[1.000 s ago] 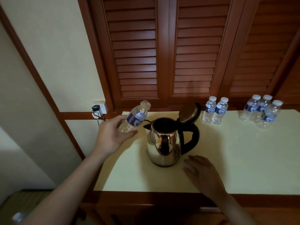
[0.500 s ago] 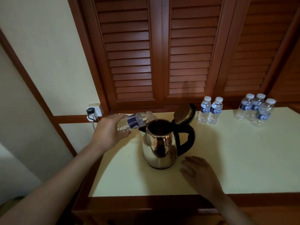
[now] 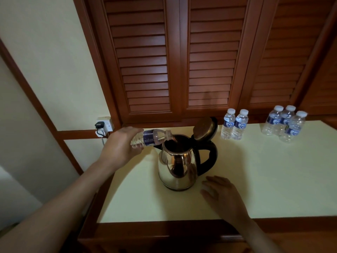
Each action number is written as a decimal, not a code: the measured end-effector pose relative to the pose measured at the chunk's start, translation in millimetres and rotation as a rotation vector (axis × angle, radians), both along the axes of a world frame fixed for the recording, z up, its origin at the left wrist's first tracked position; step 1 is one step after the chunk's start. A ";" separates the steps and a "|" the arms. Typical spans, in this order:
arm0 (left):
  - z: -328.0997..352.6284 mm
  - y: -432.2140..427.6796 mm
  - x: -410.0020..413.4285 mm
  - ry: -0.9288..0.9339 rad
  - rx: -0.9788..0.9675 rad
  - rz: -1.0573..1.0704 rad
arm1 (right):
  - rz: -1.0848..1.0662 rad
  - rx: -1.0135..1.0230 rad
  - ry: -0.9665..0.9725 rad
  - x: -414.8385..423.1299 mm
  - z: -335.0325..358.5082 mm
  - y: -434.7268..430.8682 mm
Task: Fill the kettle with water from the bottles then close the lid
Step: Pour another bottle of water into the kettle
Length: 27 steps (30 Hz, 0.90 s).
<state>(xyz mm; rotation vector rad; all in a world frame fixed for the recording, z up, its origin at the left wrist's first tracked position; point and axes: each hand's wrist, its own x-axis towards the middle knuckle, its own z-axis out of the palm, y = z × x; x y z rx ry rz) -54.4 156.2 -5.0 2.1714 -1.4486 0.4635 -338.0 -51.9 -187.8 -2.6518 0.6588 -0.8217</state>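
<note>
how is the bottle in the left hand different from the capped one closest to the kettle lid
The clear plastic blue-labelled bottle lies almost level, its neck over the open steel kettle; the white-capped clear bottle nearest the kettle's lid stands upright on the cream tabletop. The level bottle shows no cap; the standing one is capped. The left hand grips the level one; no hand touches the standing one. Both are clear with blue labels.
</note>
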 end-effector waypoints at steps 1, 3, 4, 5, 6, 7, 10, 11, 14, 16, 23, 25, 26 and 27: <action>0.6 0.6 -0.3 -0.004 -0.001 0.001 | 0.002 0.001 -0.002 -0.4 -0.1 0.0; 1.5 1.3 -1.0 -0.010 -0.003 0.001 | 0.004 0.000 -0.009 -0.4 -1.5 -0.3; 1.9 1.7 -1.3 -0.011 -0.003 0.001 | 0.001 0.002 -0.012 -0.4 -2.6 -0.4; 2.3 1.9 -1.3 -0.013 -0.003 0.003 | -0.002 0.004 -0.013 -0.3 -3.2 -0.6; 2.7 2.5 -1.3 -0.016 -0.003 0.005 | -0.003 0.002 -0.011 -0.2 -3.2 -0.5; 2.9 3.2 -1.3 -0.019 -0.002 0.008 | -0.001 -0.004 -0.005 -0.1 -3.1 -0.5; 3.1 5.1 -2.0 -0.033 0.004 0.018 | -0.001 -0.014 -0.005 0.7 -1.9 0.3; 3.4 5.5 -2.3 -0.036 0.004 0.019 | -0.003 -0.010 -0.010 0.7 -1.6 0.5; 4.9 5.7 -3.2 -0.043 0.006 0.019 | -0.005 0.004 -0.008 0.5 -0.7 1.3; 5.7 5.7 -4.0 -0.049 0.009 0.023 | -0.003 0.001 -0.016 0.7 -0.7 1.1; 7.8 3.1 -4.6 -0.076 0.042 0.012 | 0.009 -0.004 -0.030 0.8 -5.0 -1.3; 8.3 3.1 -4.5 -0.087 0.052 0.013 | 0.011 -0.006 -0.034 1.2 -5.5 -1.2; 8.5 3.1 -4.3 -0.093 0.058 0.013 | 0.013 -0.007 -0.035 1.4 -5.4 -1.1; 8.8 3.1 -3.9 -0.098 0.062 0.012 | 0.014 -0.006 -0.037 1.2 -5.4 -1.2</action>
